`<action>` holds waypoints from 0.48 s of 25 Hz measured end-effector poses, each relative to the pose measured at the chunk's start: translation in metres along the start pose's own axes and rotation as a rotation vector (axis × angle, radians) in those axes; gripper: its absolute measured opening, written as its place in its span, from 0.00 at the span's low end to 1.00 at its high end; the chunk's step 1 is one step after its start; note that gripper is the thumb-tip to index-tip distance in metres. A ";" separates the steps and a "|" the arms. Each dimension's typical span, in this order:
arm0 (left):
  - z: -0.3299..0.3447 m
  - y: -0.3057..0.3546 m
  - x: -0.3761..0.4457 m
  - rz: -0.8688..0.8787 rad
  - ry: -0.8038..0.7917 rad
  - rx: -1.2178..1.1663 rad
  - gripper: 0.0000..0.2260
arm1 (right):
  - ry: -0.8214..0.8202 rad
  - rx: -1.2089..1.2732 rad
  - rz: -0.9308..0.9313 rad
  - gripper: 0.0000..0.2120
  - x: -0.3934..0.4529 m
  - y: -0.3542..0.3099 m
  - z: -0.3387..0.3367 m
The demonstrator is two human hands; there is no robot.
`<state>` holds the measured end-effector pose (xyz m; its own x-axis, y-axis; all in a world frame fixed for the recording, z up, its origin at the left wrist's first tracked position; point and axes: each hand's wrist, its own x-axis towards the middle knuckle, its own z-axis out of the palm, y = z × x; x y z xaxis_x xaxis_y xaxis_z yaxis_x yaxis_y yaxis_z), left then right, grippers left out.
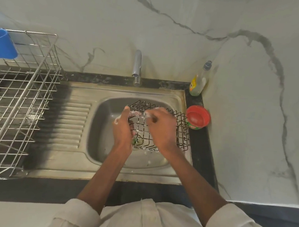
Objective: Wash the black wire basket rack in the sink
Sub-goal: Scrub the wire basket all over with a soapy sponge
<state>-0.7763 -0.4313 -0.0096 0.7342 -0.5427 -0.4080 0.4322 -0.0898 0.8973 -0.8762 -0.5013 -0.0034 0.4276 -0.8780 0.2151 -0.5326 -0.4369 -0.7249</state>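
The black rack [162, 127] sits in the sink [102, 145], in the right part of the basin, its far right corner reaching over the basin's rim toward the surface [201, 154]. White suds cling to its upper wires. The left hand [123, 127] grips the rack's left edge, fingers curled in through the wires and thumb up along the outside, foam on the knuckles. The right hand [162, 127] lies over the rack's middle, fingers curled on something small and sudsy pressed to the top wires; it may be a scrubber, but blur and foam hide it. A green thing [135, 141] shows through the mesh near the drain, too small to tell.

Behind the basin the tap [137, 67] stands with its spout over the sink's back edge. At the back right corner a soap bottle [199, 81] stands upright against the wall, and just in front of it a red tub [198, 117] rests on the dark surface, just beside the rack's right end. On the left a steel dish rack [17, 105] covers the drainboard, with a blue cup [2, 43] hung on its far rim.
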 end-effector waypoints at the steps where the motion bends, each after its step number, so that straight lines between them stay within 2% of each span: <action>1: 0.002 0.000 -0.001 -0.005 0.004 0.000 0.19 | -0.059 -0.014 -0.094 0.12 -0.001 -0.011 0.006; 2: 0.003 0.001 -0.001 -0.015 0.009 -0.008 0.19 | -0.092 -0.030 -0.164 0.13 0.000 -0.014 0.007; 4: 0.002 0.004 -0.002 -0.056 0.017 -0.032 0.20 | -0.060 -0.053 -0.174 0.15 0.000 0.005 -0.006; 5: -0.002 0.004 -0.001 -0.078 0.020 -0.049 0.21 | -0.013 -0.081 -0.105 0.15 -0.001 0.025 -0.015; 8: -0.014 0.000 0.005 -0.087 0.038 -0.092 0.26 | 0.112 -0.204 0.275 0.13 -0.006 0.070 -0.048; 9: -0.014 -0.001 0.008 -0.084 0.041 -0.104 0.27 | 0.145 -0.212 0.315 0.11 -0.005 0.071 -0.047; 10: -0.013 -0.001 0.011 -0.080 0.050 -0.105 0.27 | 0.168 -0.176 0.281 0.10 -0.003 0.064 -0.039; 12: -0.008 0.002 0.016 -0.066 0.070 -0.092 0.23 | 0.118 -0.109 0.063 0.10 -0.005 0.032 -0.010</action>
<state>-0.7597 -0.4330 -0.0155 0.7360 -0.4785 -0.4789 0.5243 -0.0448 0.8504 -0.9025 -0.5127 -0.0214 0.3055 -0.9183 0.2518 -0.6343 -0.3935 -0.6655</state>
